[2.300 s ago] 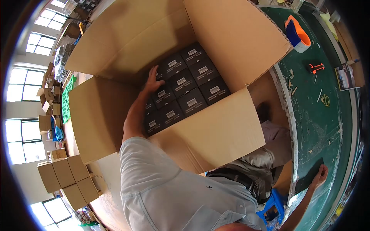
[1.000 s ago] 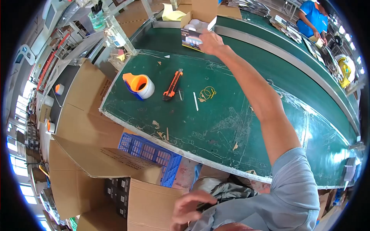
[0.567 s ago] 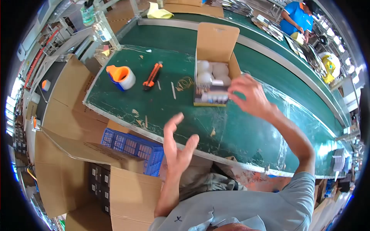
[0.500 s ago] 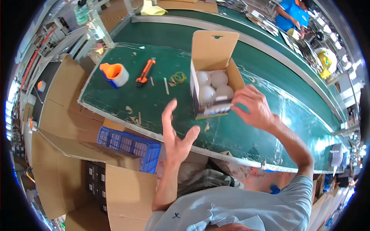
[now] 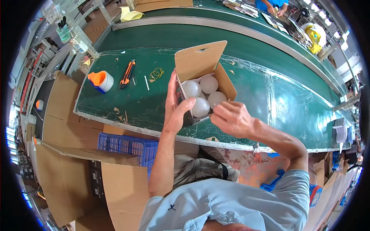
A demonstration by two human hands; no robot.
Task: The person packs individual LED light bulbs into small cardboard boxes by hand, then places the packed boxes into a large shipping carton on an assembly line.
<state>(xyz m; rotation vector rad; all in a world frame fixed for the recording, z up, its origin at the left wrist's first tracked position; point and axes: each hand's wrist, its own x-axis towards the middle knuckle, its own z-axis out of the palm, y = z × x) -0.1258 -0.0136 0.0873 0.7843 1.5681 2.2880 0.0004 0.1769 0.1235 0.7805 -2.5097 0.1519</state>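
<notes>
A small cardboard box (image 5: 201,61) with its lid raised stands tilted on the green bench. Several round, white, bulb-like globes (image 5: 200,107) sit inside it. My left hand (image 5: 175,111) holds the box by its left side, fingers along the outer wall and thumb over the near left edge. At the near right edge, my right hand (image 5: 234,118) has its fingers curled together on the rim, beside the closest globe; its fingertips are partly hidden.
On the bench (image 5: 142,109) lie an orange box cutter (image 5: 127,74), a tape roll in an orange-and-blue holder (image 5: 101,81) and a yellow band (image 5: 156,74). Below are a blue crate (image 5: 129,146) and a large open carton (image 5: 127,188). A co-worker's hands (image 5: 274,10) show across the bench.
My left hand has come up from open air onto the box's left side. The box is now tilted and turned, and my right hand has shifted along its near edge.
</notes>
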